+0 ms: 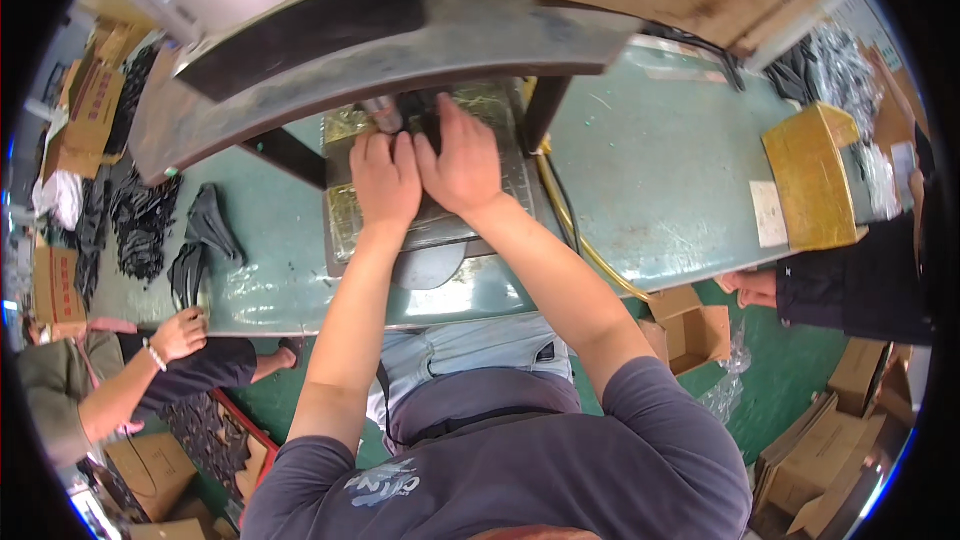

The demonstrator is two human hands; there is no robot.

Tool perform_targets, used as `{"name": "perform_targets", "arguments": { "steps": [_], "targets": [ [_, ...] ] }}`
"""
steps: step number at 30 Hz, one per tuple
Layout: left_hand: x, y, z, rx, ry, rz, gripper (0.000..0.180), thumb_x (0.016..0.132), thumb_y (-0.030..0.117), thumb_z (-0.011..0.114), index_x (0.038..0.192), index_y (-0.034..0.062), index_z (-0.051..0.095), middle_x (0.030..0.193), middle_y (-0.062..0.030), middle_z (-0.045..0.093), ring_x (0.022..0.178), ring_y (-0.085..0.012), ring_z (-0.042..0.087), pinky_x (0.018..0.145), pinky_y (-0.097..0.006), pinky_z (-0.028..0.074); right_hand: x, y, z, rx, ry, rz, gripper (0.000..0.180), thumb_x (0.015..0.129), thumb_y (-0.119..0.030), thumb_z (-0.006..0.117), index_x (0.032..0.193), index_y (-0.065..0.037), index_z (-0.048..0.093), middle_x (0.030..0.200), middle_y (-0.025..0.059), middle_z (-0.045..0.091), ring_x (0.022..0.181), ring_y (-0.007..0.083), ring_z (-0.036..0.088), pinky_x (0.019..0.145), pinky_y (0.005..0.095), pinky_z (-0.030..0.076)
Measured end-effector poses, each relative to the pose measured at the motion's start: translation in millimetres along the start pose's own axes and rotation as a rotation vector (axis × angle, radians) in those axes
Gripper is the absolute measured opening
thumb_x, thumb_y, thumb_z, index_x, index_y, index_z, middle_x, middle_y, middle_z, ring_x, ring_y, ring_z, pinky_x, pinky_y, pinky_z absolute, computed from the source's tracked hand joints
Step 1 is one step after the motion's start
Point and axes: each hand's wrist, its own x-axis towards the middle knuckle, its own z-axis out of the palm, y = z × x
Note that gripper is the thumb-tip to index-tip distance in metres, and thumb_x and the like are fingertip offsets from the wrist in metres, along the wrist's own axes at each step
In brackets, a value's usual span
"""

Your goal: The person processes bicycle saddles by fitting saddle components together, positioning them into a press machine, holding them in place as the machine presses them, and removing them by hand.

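Both hands reach side by side under a raised grey metal frame [400,90], over a flat machine bed [345,225] with yellowish tape-like patches. My left hand [388,180] has its fingers curled downward close to a shiny metal cylinder [382,116]. Touching it on the right, my right hand [462,162] has one finger stretched forward and the others bent. A dark piece [422,112] shows just beyond the fingertips, between the two hands. My fingers mostly hide what they grip, and its kind cannot be made out.
The frame stands on dark legs [545,110] on a green table [640,170]. Black curved parts [212,225] lie at left, near a co-worker's hand [180,333]. A yellow hose [575,225] runs beside the bed. A yellow box-like stand [812,180] and another person are at right.
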Motion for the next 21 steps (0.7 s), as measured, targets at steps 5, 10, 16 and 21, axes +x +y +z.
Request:
{"name": "perform_targets", "arguments": {
  "steps": [5, 10, 16, 21],
  "targets": [
    [-7, -5, 6, 0.089, 0.078, -0.058, 0.054, 0.096, 0.028, 0.071, 0.134, -0.0063, 0.056, 0.145, -0.0335, 0.056, 0.136, -0.0517, 0.05, 0.117, -0.058, 0.04, -9, 9, 17, -0.183, 0.01, -0.047, 0.079, 0.095, -0.037, 0.077, 0.148, 0.013, 0.048, 0.138, 0.0334, 0.062, 0.127, 0.0513, 0.06, 0.114, 0.0591, 0.043],
    [-12, 2, -5, -0.023, 0.129, -0.019, 0.052, 0.088, 0.027, 0.076, 0.124, -0.0043, 0.058, 0.134, -0.0324, 0.06, 0.127, -0.0516, 0.055, 0.112, -0.057, 0.045, -7, 9, 2, -0.104, -0.225, 0.04, 0.069, 0.103, -0.034, 0.067, 0.151, 0.012, 0.047, 0.145, 0.037, 0.056, 0.135, 0.0536, 0.054, 0.119, 0.057, 0.041],
    [-32, 8, -55, -0.368, 0.096, -0.162, 0.013, 0.077, 0.005, 0.069, 0.087, 0.0003, 0.062, 0.101, -0.0185, 0.067, 0.095, -0.0418, 0.067, 0.084, -0.047, 0.056, -17, 5, -70, 0.228, -0.357, 0.114, 0.063, 0.088, 0.001, 0.057, 0.15, 0.003, 0.054, 0.153, 0.0239, 0.058, 0.145, 0.0401, 0.053, 0.124, 0.046, 0.039],
    [-61, 30, -89, -0.996, -0.645, -0.573, 0.021, 0.101, 0.019, 0.075, 0.105, -0.0019, 0.075, 0.104, -0.0062, 0.078, 0.101, -0.0134, 0.071, 0.091, -0.031, 0.056, -40, -7, -99, 0.028, -0.357, -0.275, 0.07, 0.092, -0.025, 0.072, 0.152, 0.0, 0.049, 0.149, 0.023, 0.057, 0.136, 0.0473, 0.055, 0.12, 0.0571, 0.04]
  ]
}}
